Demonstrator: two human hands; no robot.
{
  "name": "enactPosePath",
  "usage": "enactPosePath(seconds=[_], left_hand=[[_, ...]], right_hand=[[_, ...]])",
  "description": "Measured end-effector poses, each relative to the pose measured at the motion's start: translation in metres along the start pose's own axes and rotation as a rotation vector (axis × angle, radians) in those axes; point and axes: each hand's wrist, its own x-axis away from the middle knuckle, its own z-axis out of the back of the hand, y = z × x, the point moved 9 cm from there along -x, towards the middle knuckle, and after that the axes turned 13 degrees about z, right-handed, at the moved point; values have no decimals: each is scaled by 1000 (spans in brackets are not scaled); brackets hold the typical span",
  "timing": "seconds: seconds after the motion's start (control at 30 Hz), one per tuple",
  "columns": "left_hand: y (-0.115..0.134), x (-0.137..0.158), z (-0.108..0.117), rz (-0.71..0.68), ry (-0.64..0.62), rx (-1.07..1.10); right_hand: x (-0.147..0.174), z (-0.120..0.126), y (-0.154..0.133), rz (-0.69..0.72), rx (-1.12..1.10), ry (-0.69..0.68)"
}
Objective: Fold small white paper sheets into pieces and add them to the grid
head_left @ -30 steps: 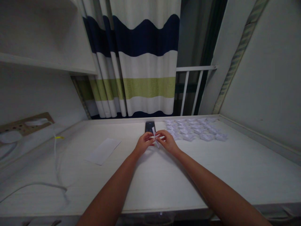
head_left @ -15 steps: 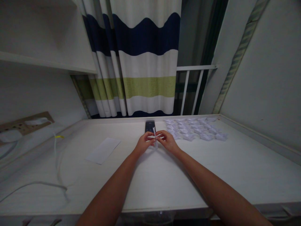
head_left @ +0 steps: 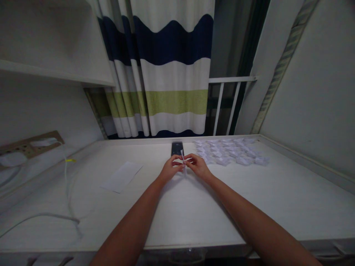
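Observation:
Between both hands, above the white desk, is a small folded piece of white paper, its thin edge pointing up. My left hand pinches it from the left, thumb below and fingers above. From the right, my right hand closes its thumb and fingers on the same paper. The fingertips of both hands nearly meet and hide most of its folds. Just behind the hands lies a dark phone, partly covered by them.
Rows of folded white paper pieces lie at the back right. A flat paper sheet rests left of my hands. Pale cables run over the left side from a power strip. A striped curtain hangs behind the desk.
The folded paper has turned slightly between my fingers and now looks narrower. Both hands stay in nearly the same place.

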Motion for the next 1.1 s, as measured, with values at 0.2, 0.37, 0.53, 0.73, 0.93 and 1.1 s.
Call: enactPosePath(seconds=[0.2, 0.37, 0.53, 0.73, 0.93, 1.1], left_hand=[[-1, 0, 0, 14, -7, 1], [2, 2, 0, 12, 3, 15], [-1, 0, 1, 31, 20, 28], [-2, -1, 3, 27, 24, 23], [-1, 0, 4, 30, 39, 68], [-1, 0, 5, 48, 36, 99]], right_hand=[[0, -1, -3, -2, -12, -22], [-1, 0, -6, 18, 11, -37], [-1, 3, -7, 22, 60, -23], [-2, 5, -4, 27, 84, -12], [-2, 7, 1, 31, 69, 5], [-2, 6, 1, 36, 62, -12]])
